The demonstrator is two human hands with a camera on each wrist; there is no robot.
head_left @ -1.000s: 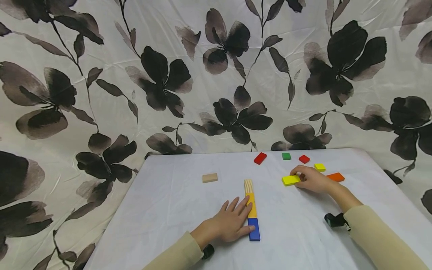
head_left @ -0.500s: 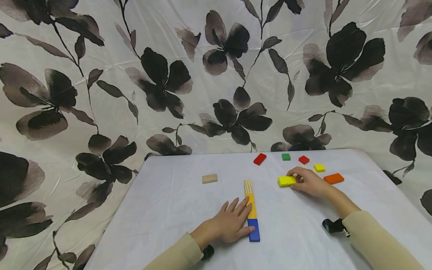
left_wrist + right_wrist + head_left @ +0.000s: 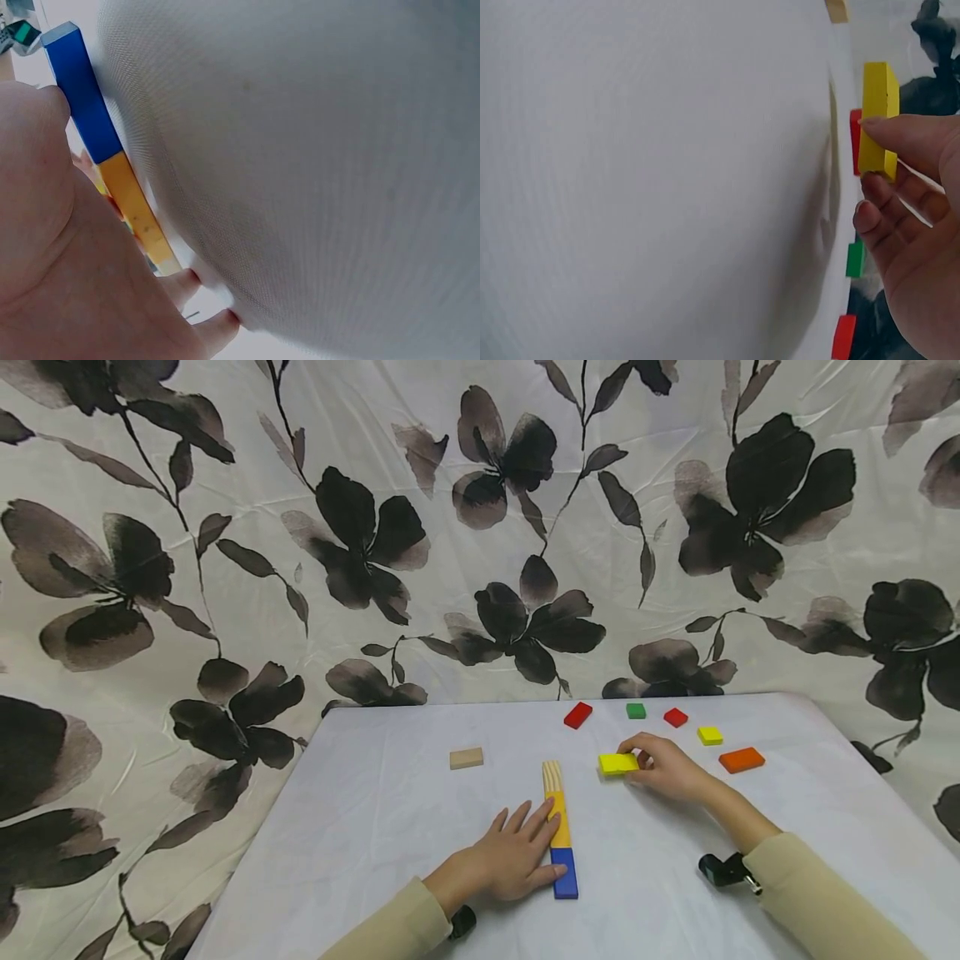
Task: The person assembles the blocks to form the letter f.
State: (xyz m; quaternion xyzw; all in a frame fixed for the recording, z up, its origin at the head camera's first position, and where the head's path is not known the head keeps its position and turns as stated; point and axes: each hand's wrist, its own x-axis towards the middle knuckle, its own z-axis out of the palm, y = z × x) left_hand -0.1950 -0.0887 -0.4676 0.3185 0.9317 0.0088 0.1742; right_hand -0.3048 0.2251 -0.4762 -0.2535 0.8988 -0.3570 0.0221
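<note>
In the head view my right hand [image 3: 663, 767] pinches a yellow block [image 3: 617, 765] by its right end, to the right of a row of pieces. The right wrist view shows the thumb on one face of that yellow block [image 3: 875, 94]. My left hand [image 3: 510, 857] lies spread on the table, thumb and fingertips touching the row's left side. The row has a blue block [image 3: 566, 877] nearest me, then an amber block [image 3: 561, 832], then a pale piece with prongs [image 3: 552, 777] at the far end. Thumb against blue block [image 3: 82, 94] shows in the left wrist view.
A plain wooden block [image 3: 467, 758] lies left of the row. Farther back lie a red block [image 3: 577, 716], a green block [image 3: 636, 711], a smaller red block [image 3: 676, 717] and a small yellow block [image 3: 709, 736]. An orange block [image 3: 742, 759] lies at right on the white tablecloth [image 3: 360, 793].
My right hand has moved left with the yellow block, nearer the row, uncovering the orange block fully. The left hand and the row have stayed in place.
</note>
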